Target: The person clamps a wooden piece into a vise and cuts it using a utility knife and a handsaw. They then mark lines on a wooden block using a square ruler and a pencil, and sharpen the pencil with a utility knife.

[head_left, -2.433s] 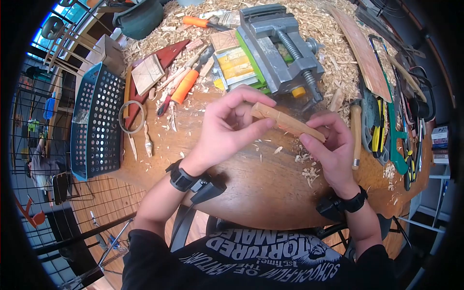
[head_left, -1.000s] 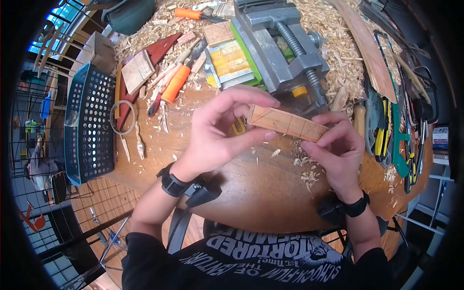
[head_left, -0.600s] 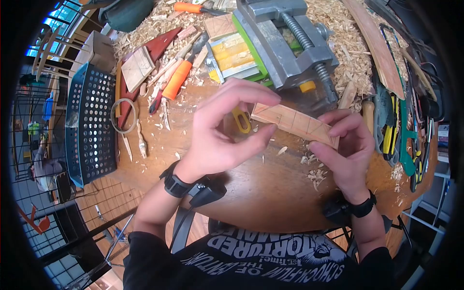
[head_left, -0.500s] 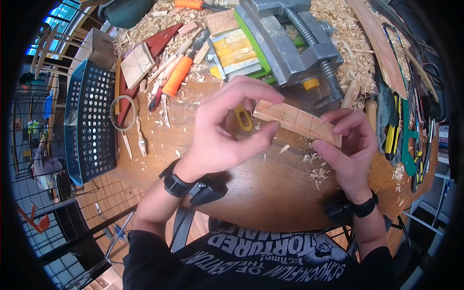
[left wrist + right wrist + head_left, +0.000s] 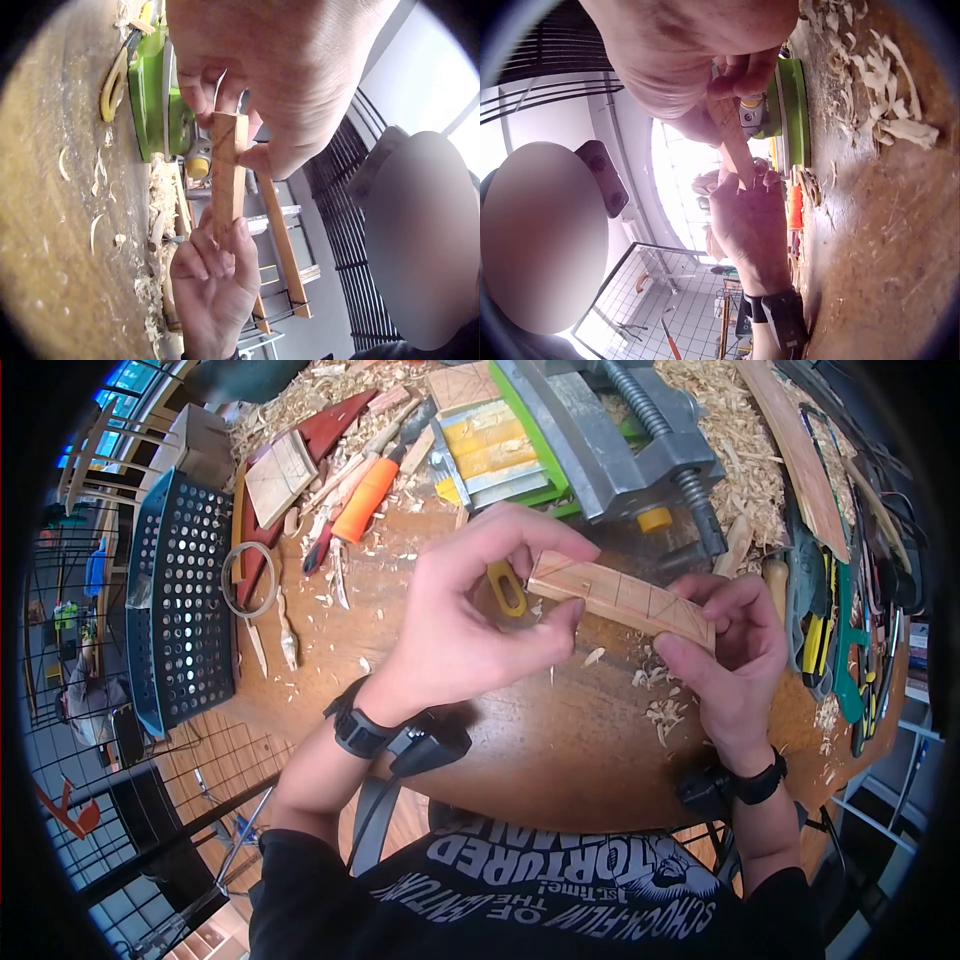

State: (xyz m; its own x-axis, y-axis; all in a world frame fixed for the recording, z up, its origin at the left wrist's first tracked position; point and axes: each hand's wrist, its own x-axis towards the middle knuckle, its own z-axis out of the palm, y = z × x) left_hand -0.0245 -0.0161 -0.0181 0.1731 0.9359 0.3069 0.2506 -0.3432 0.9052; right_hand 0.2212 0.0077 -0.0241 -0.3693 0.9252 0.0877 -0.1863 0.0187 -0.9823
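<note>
A short rectangular wooden block [image 5: 620, 595] with pencilled lines and diagonals across its face is held up above the table between both hands. My right hand [image 5: 735, 650] pinches its right end between thumb and curled fingers. At the other end, my left hand [image 5: 470, 610] has thumb and fingers curved around the block, with the thumb [image 5: 259, 159] at its side in the left wrist view. The right wrist view shows the block [image 5: 733, 146] slanting between the two hands. Behind the left hand's finger gap, a yellow handle with a slot [image 5: 507, 590] lies on the table.
A grey metal vise [image 5: 620, 450] stands behind the hands, amid wood shavings [image 5: 725, 430]. An orange-handled tool [image 5: 367, 498], a square wood piece [image 5: 281, 478] and a perforated basket [image 5: 185, 600] are at left. Cutters and saws [image 5: 815, 630] line the right side of the table [image 5: 560, 750].
The block has turned so its marked face shows to the head camera. Both hands have shifted slightly right with it, and the left fingers have spread wider. The head view has moved a little.
</note>
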